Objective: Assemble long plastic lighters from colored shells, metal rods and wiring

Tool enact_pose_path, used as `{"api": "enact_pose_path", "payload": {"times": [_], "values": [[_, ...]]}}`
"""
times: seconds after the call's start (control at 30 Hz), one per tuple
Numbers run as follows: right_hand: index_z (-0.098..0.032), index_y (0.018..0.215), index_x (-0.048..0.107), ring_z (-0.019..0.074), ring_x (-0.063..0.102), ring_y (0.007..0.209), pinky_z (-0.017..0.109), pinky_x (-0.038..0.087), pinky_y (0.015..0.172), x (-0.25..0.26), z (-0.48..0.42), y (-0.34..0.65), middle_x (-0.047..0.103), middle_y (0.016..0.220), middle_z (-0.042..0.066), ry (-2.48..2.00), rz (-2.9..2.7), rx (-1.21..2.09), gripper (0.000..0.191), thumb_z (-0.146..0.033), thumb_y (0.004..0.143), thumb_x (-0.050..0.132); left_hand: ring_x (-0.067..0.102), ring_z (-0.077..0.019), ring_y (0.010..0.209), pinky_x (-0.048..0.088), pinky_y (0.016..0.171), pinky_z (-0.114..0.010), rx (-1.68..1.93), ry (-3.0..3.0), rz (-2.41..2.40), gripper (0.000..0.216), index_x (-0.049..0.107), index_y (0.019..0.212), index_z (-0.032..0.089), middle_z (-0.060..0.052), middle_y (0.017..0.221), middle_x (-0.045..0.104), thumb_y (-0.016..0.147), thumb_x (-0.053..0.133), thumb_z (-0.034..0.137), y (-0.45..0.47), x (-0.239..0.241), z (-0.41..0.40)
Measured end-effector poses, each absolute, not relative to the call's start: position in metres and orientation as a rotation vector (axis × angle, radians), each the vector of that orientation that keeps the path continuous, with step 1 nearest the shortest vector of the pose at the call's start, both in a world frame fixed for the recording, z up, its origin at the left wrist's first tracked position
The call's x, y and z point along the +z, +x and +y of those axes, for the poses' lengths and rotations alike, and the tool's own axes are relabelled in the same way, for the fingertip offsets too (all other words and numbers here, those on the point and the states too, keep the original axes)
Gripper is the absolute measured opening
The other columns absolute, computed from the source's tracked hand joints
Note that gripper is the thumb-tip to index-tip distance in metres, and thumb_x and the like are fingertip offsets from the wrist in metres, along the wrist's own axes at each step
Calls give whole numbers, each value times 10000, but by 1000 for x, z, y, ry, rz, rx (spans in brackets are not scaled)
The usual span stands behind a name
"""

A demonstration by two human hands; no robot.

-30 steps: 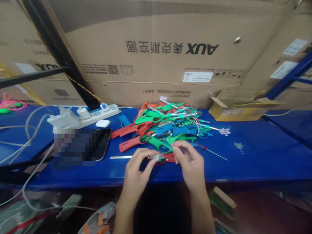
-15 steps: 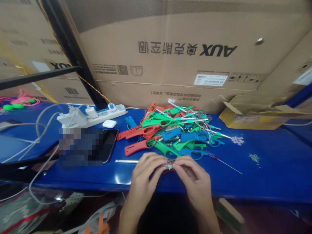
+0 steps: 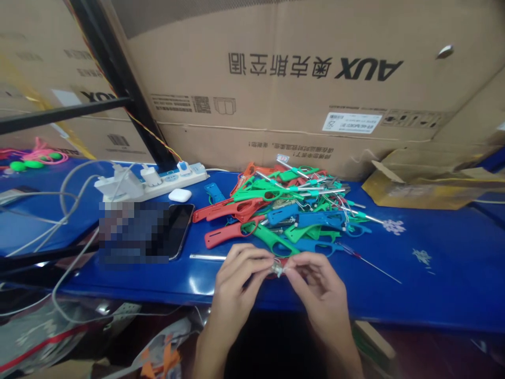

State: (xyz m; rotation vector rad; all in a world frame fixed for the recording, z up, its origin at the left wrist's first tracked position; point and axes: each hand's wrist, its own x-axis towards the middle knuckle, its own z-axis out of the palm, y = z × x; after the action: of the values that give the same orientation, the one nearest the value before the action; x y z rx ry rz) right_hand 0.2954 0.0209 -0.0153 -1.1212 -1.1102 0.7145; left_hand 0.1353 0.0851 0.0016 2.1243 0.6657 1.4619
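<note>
My left hand (image 3: 240,273) is closed, its thumb and fingertips pinching a small metallic lighter part (image 3: 277,268) with a pale bit on it. My right hand (image 3: 317,281) is closed too, thumb and forefinger pinched at the right end of that same part; its exact shape is too small to make out. Beneath the fingers, a red lighter piece (image 3: 282,261) shows only partly. A thin silver tube (image 3: 208,257) sticks out to the left from behind my left hand. Just beyond both hands lies a heap of red, green and blue gas lighter shells (image 3: 276,242) with metal tubes.
A phone (image 3: 179,231), a white earbud case (image 3: 180,195) and a power strip with plugs (image 3: 169,181) lie left on the blue table (image 3: 379,295). At right are an open carton (image 3: 418,195), a thin screwdriver (image 3: 379,271) and small white pieces (image 3: 394,226). Large cardboard boxes (image 3: 276,116) stand behind.
My right fingers have shifted slightly right, so more of the small metallic part shows between the hands. The camera view has tilted and shifted a little. The heap looks unchanged.
</note>
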Motion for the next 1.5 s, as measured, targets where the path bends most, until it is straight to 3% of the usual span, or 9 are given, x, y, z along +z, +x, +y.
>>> {"api": "enact_pose_path", "payload": {"times": [0.27, 0.53, 1.13, 1.27, 1.5], "values": [[-297, 1074, 682, 120, 670, 898, 199, 536, 795, -13, 18, 298, 709, 982, -15, -1197, -1209, 667, 132, -211, 973, 679, 601, -177, 970, 519, 847, -325, 1371, 2104, 634, 182, 707, 1028, 211, -40, 1011, 743, 932, 690, 57, 134, -2, 86], [-290, 1026, 681, 129, 678, 975, 211, 542, 882, -14, 17, 298, 697, 1014, -5, -1124, -1165, 739, 119, -185, 970, 677, 605, -164, 920, 510, 805, -313, 1336, 2082, 621, 180, 709, 1020, 211, -36, 984, 735, 931, 693, 55, 133, -3, 85], [-249, 917, 622, 136, 643, 867, 222, 517, 802, -9, 22, 301, 633, 891, -6, -1102, -1235, 828, 83, -226, 996, 629, 601, -163, 917, 450, 809, -326, 1194, 2155, 684, 123, 684, 984, 232, -11, 976, 714, 974, 656, 113, 133, -8, 87], [-246, 978, 649, 151, 647, 885, 234, 525, 801, -9, 22, 300, 651, 941, 15, -1156, -1223, 802, 20, -260, 990, 641, 612, -178, 933, 481, 824, -336, 1230, 2130, 690, 120, 692, 1018, 225, -33, 987, 718, 985, 640, 122, 134, -6, 87], [-234, 1203, 653, 180, 649, 860, 285, 547, 794, -8, 21, 301, 677, 946, 48, -1150, -1224, 827, 259, -392, 1054, 513, 672, -198, 951, 527, 862, -359, 1274, 2064, 695, 99, 697, 1055, 228, -48, 1002, 752, 984, 657, 172, 133, 0, 85]]}}
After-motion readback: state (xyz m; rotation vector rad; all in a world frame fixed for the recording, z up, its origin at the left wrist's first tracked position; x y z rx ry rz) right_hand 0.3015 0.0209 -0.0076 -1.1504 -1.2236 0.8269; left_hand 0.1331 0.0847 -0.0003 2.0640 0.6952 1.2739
